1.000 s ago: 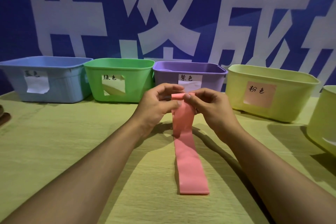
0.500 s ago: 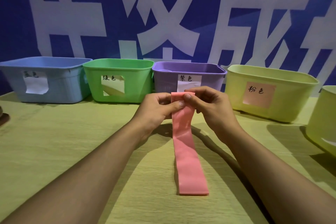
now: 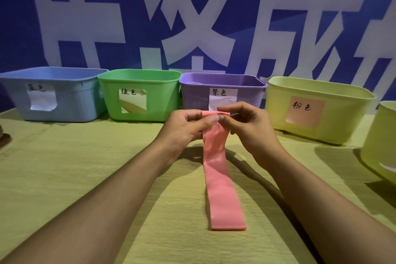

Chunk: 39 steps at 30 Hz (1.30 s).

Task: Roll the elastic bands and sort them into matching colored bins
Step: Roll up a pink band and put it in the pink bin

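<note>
Both forearms reach forward over the surface (image 3: 64, 167). The left hand (image 3: 184, 128) and right hand (image 3: 250, 128) pinch the folded far end of the flat pink band (image 3: 222, 188), its near end lying on the surface. Behind stand the bins: blue bin (image 3: 70, 103), green bin (image 3: 158, 96) labelled 绿色, purple bin (image 3: 192, 92) labelled 紫色, and yellow bin (image 3: 342, 118) labelled 粉色.

Pink elastic band (image 3: 222, 188), flat and wide, stretches away along the surface, near end lying flat, far end lifted and folded over into a small first turn. Behind it, a row of bins: blue bin (image 3: 70, 100), green bin (image 3: 162, 98), purple bin (image 3: 192, 96) (something pale inside, too hidden to name), and a pale yellow-green bin (image 3: 342, 118) carrying a pink label (image 3: 304, 111). Each stands upright, open-topped, paper tag on its front.
</note>
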Each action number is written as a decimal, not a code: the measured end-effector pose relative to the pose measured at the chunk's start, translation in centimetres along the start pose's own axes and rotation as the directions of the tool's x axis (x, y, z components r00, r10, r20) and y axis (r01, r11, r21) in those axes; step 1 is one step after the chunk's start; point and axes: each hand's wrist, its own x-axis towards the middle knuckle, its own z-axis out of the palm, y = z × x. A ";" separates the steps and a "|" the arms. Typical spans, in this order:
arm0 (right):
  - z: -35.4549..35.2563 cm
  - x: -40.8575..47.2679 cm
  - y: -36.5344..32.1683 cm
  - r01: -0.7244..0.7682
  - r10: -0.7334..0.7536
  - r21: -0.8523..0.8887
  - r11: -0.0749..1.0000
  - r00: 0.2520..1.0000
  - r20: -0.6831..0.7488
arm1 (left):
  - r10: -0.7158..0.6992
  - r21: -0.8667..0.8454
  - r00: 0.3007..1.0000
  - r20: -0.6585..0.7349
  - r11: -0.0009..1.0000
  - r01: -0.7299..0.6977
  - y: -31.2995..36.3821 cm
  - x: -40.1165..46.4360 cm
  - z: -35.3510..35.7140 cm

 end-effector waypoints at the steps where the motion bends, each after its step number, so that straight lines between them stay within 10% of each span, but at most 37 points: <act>1: 0.1 0.0 0.0 -0.003 0.003 0.004 1.000 1.000 0.006 | -0.010 -0.007 1.000 -0.018 1.000 0.009 0.1 0.0 0.1; 18: 0.7 0.0 -0.1 -0.184 0.182 -0.095 0.978 0.983 -0.032 | 0.029 0.020 0.992 -0.119 0.999 -0.027 0.0 0.1 0.3; 39: 0.2 0.1 0.3 -0.046 0.042 -0.047 0.998 0.997 -0.068 | -0.027 -0.009 0.999 -0.026 1.000 0.026 -0.2 0.1 0.0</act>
